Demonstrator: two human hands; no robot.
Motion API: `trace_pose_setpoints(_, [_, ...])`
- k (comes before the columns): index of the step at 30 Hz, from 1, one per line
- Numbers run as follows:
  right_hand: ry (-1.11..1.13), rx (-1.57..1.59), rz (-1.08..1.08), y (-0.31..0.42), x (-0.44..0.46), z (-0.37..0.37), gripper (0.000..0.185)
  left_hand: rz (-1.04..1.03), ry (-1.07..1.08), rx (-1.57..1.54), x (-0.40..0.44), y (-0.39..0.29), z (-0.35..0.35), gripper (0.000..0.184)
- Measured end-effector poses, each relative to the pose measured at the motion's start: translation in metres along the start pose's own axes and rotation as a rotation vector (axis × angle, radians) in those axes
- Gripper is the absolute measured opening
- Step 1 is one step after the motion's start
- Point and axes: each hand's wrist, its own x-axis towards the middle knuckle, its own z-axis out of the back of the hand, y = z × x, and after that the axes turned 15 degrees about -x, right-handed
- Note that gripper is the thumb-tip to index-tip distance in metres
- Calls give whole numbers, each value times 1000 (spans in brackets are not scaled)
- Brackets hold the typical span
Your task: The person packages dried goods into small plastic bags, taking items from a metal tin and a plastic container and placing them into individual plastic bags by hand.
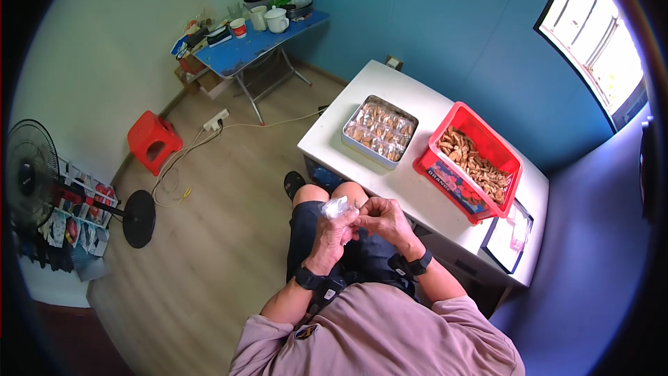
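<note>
Over my lap, my left hand (332, 238) is closed around crumpled clear plastic bags (335, 207), which stick out above the thumb. My right hand (387, 221) meets it at the fingertips, with thumb and forefinger pinched together; whatever is between them is too small to make out. Beyond my knees, a rectangular metal tin (379, 131) on the white desk holds rows of brown pieces wrapped in clear plastic. To its right stands a red plastic basket (456, 184) of loose brown, curved, biscuit-like pieces (473, 167).
The white desk (410, 94) lies directly in front of me, with a dark-framed tray (511, 237) at its right end. Further off are a blue folding table (240, 56) with cups, a red stool (153, 143), a power strip (216, 120) with cables, and a standing fan (31, 174).
</note>
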Motion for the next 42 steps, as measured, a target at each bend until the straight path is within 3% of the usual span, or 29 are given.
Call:
trace_pose_setpoints(4, [9,131,-29,-6,-10,3,19,5,-44,4,-7,8,0,20])
trace_pose_setpoints(6, [27,355,-67,-13,-13,4,21,34,-10,34,-9,12,6,24])
trace_pose_setpoints(11, [32,380,-106,-15,-23,2,21,63,-79,52,-13,12,0,25])
trace_pose_setpoints(19, [31,114,-83,-15,-30,4,15,125,-3,213,-12,4,-2,20])
trace_pose_setpoints(25, [51,375,-157,-19,-31,6,15,93,2,103,-12,13,0,20])
trace_pose_setpoints(29, [35,370,-152,-25,-32,2,17,105,10,106,-8,17,7,20])
trace_pose_setpoints(34, [-25,-75,-65,-25,-36,-2,20,134,-39,192,-10,18,8,22])
trace_pose_setpoints(37, [2,-107,-53,-20,-38,0,18,111,-42,117,-11,20,8,21])
trace_pose_setpoints(42, [-11,186,-62,-34,-37,-5,22,88,-41,113,-16,17,3,17])
